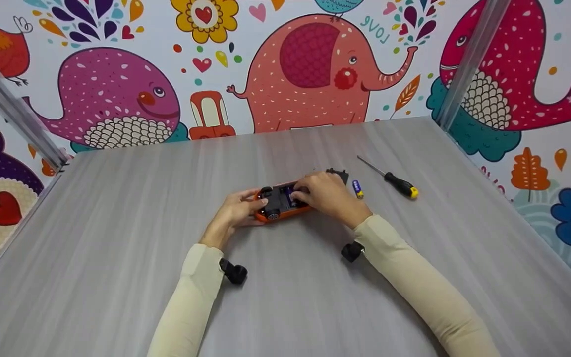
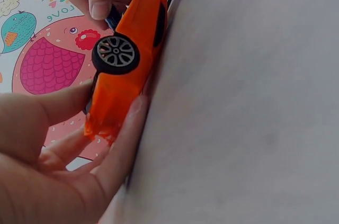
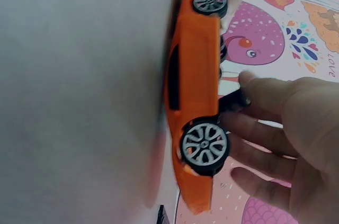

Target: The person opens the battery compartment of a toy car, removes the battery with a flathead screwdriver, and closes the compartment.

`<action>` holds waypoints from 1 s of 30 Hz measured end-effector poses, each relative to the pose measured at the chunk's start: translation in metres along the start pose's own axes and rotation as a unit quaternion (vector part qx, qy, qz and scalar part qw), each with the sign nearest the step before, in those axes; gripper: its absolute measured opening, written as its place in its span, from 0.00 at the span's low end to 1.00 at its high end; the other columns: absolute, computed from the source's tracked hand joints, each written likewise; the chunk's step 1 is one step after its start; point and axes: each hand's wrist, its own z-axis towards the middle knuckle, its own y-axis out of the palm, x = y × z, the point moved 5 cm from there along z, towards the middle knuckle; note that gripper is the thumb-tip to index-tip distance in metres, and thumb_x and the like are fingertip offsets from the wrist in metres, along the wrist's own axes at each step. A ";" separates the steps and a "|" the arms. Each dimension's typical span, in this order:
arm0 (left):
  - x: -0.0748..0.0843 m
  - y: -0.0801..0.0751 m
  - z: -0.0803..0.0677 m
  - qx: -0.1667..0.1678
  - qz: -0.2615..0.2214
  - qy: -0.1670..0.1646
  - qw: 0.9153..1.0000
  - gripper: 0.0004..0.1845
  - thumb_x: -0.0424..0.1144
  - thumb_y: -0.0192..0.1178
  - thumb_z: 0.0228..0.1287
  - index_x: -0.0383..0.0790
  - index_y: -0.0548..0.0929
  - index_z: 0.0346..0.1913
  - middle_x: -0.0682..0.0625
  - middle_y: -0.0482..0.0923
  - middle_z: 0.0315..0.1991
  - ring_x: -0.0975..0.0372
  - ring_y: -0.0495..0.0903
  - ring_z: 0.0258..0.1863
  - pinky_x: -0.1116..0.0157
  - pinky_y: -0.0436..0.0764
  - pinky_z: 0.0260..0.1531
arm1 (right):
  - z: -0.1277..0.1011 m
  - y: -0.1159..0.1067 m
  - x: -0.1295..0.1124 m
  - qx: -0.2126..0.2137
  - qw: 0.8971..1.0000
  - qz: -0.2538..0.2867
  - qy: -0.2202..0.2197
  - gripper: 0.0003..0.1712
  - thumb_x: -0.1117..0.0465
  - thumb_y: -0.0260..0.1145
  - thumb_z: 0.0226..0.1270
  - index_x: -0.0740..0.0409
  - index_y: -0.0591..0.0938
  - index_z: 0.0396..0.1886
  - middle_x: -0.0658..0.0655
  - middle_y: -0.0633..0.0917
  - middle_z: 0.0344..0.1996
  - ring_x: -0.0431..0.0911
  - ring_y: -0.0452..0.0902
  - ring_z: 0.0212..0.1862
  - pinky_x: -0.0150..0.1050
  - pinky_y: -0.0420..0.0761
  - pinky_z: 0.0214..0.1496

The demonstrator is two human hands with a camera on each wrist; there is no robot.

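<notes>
Orange toy car (image 1: pixel 278 201), upturned, stretches left to right; left hand (image 1: pixel 236 208) grips one end, right hand (image 1: pixel 329 193) pinches a dark piece (image 3: pixel 234 100)

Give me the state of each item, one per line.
Toy car: upside down, underside compartment open
Left hand: gripping the car's end
Right hand: pinching a dark cylinder, probably a battery
Loose battery: lying on the table
Screwdriver: lying flat, unheld
Black piece: partly hidden by right hand

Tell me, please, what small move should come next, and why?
Perhaps the left grip should steady the upturned orange car: the right grip pinches a dark piece jutting from the underside, and working it could shift the car.
</notes>
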 end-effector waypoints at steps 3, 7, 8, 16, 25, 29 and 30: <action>0.000 0.000 0.000 0.001 0.000 -0.001 1.000 0.31 0.34 0.62 0.70 0.39 0.67 0.74 0.34 0.71 0.65 0.58 0.82 0.41 0.61 0.89 0.39 | 0.000 -0.001 0.000 -0.003 1.000 0.014 0.019 0.15 0.51 0.69 0.68 0.56 0.90 0.46 0.56 0.91 0.44 0.49 0.85 0.47 0.47 0.85 0.55; 0.000 0.000 0.000 -0.001 0.001 0.000 1.000 0.31 0.34 0.62 0.70 0.39 0.67 0.74 0.34 0.71 0.64 0.58 0.82 0.41 0.62 0.89 0.38 | 0.000 -0.002 -0.001 -0.004 0.999 0.024 0.036 0.14 0.54 0.70 0.68 0.57 0.90 0.45 0.57 0.91 0.43 0.49 0.85 0.44 0.47 0.86 0.53; 0.000 0.000 0.000 -0.001 0.000 -0.001 1.000 0.31 0.34 0.62 0.70 0.39 0.67 0.74 0.34 0.71 0.64 0.58 0.82 0.41 0.62 0.89 0.38 | 0.000 -0.002 -0.001 -0.004 0.999 0.024 0.040 0.13 0.54 0.70 0.68 0.58 0.90 0.45 0.57 0.91 0.43 0.48 0.85 0.44 0.47 0.86 0.53; 0.000 0.000 0.000 -0.005 0.005 -0.003 1.000 0.31 0.34 0.61 0.70 0.40 0.67 0.74 0.34 0.70 0.65 0.58 0.82 0.43 0.60 0.89 0.41 | 0.000 -0.009 -0.001 0.033 0.997 0.031 0.056 0.10 0.61 0.69 0.65 0.59 0.90 0.43 0.57 0.90 0.39 0.48 0.83 0.39 0.45 0.87 0.49; -0.001 -0.001 0.001 -0.003 0.003 0.001 1.000 0.30 0.34 0.62 0.70 0.39 0.68 0.73 0.35 0.71 0.64 0.60 0.82 0.40 0.63 0.89 0.36 | 0.002 -0.013 0.012 0.040 0.973 0.211 0.090 0.16 0.62 0.67 0.65 0.59 0.85 0.51 0.58 0.88 0.47 0.50 0.84 0.50 0.47 0.85 0.55; -0.001 -0.001 0.002 -0.006 0.006 0.001 1.000 0.31 0.35 0.61 0.70 0.39 0.66 0.74 0.34 0.70 0.65 0.59 0.82 0.42 0.62 0.89 0.39 | 0.003 -0.016 0.018 0.062 0.944 0.300 0.119 0.17 0.62 0.69 0.65 0.59 0.83 0.53 0.59 0.87 0.47 0.50 0.83 0.51 0.47 0.85 0.55; -0.001 -0.001 0.002 -0.007 0.006 0.001 1.000 0.32 0.35 0.61 0.70 0.39 0.66 0.75 0.34 0.70 0.66 0.58 0.82 0.42 0.62 0.89 0.39 | 0.003 -0.017 0.020 0.070 0.936 0.322 0.125 0.18 0.62 0.69 0.65 0.60 0.83 0.53 0.59 0.87 0.47 0.49 0.83 0.49 0.47 0.85 0.54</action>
